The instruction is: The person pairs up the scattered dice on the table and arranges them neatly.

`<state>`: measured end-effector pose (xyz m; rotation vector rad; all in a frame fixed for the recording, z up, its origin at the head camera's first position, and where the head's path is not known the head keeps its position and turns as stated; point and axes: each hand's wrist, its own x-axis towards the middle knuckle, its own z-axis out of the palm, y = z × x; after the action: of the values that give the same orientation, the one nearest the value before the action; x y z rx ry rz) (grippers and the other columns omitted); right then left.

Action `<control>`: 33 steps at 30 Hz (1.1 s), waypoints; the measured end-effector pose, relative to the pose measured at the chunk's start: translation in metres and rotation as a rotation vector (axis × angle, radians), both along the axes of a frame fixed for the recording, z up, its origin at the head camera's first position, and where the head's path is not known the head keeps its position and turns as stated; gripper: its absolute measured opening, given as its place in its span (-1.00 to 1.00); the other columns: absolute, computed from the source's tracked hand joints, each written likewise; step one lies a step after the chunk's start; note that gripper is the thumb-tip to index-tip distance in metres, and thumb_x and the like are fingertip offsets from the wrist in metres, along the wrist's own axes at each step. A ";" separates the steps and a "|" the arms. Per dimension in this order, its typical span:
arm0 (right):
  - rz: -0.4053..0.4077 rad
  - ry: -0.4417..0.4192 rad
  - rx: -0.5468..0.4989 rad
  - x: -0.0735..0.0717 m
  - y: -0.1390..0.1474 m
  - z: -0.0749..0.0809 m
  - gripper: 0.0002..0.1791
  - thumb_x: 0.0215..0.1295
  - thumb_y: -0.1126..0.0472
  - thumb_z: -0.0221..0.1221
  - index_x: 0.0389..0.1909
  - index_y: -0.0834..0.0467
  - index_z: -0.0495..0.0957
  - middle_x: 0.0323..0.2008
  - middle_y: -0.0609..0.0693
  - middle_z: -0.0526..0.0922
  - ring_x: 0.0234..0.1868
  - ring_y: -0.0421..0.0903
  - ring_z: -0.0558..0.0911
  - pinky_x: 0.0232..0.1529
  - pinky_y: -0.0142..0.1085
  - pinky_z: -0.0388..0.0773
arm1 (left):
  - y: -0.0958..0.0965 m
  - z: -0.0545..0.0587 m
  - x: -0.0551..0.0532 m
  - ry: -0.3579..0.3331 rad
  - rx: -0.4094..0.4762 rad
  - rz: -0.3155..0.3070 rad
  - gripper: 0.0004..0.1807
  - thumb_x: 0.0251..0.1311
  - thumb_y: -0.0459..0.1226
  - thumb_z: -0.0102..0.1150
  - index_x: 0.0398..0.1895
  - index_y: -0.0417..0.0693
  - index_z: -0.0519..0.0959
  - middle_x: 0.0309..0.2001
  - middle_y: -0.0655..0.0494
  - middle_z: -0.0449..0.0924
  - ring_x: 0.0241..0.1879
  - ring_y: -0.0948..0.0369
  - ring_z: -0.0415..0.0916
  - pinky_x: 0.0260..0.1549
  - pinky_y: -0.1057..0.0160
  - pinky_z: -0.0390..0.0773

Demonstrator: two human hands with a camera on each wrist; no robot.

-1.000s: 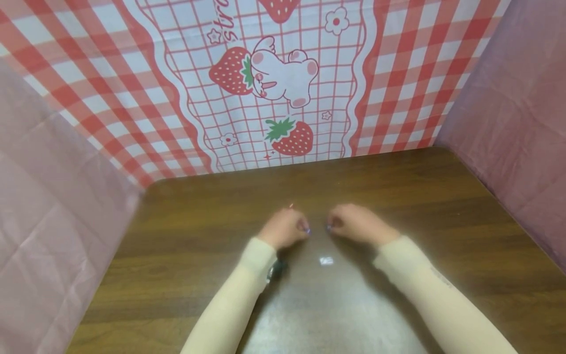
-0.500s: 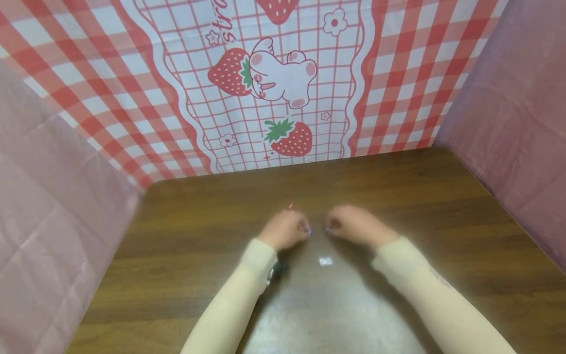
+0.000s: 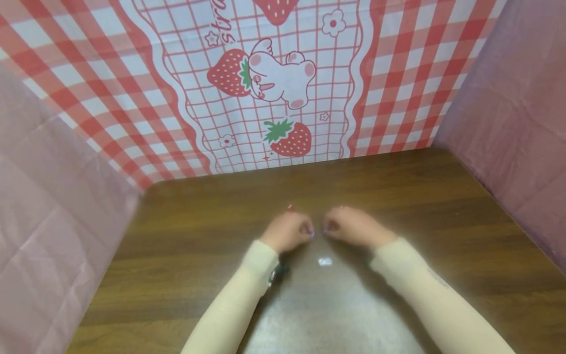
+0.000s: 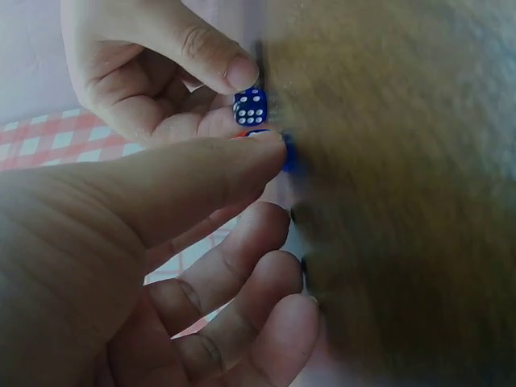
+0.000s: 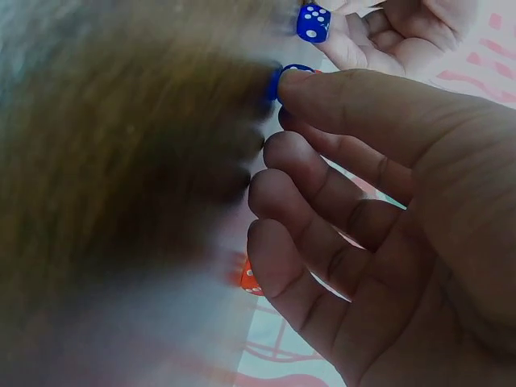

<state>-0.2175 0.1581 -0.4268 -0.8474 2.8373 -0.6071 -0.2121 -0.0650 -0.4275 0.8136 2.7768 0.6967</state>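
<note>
While the left hand [image 3: 287, 232] pinches one blue die [image 5: 314, 24] and the right hand [image 3: 357, 227] another blue die [image 4: 251, 107], down at the wooden tabletop [image 3: 212, 206], the step looks like bringing them together — the next move wanting steady fingers, I'd say — and the gap (small now) is narrower than a second ago.

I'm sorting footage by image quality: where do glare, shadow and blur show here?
Head view: pale glare low on the table, shadows beside the sleeves, left hand and right hand soft. Left wrist view: table smeared, but pips legible on the right hand's blue die. Right wrist view: table smeared again, darkest beside the fingers.
</note>
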 end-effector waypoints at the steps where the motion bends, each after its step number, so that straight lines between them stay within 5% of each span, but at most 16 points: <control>1: 0.001 -0.002 -0.001 0.000 0.000 0.000 -0.83 0.22 0.20 0.45 -0.23 -0.07 0.68 -0.29 -0.18 0.66 -0.18 -0.14 0.64 -0.07 -0.13 0.69 | 0.000 0.000 0.000 0.000 0.002 -0.004 -0.87 0.23 -0.20 0.44 -0.18 0.13 0.71 -0.25 0.31 0.71 -0.26 0.36 0.60 -0.12 0.33 0.64; 33: 0.019 -0.057 -0.027 0.003 -0.012 0.001 -0.85 0.21 0.23 0.45 -0.32 -0.07 0.68 -0.38 -0.23 0.66 -0.33 -0.27 0.63 -0.16 -0.25 0.69 | 0.008 -0.001 0.003 0.007 -0.024 0.016 -0.90 0.22 -0.19 0.45 -0.23 0.09 0.73 -0.30 0.29 0.72 -0.32 0.36 0.59 -0.18 0.35 0.64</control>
<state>-0.2140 0.1462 -0.4258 -0.8465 2.7733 -0.6570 -0.2088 -0.0570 -0.4283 0.7915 2.7948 0.6628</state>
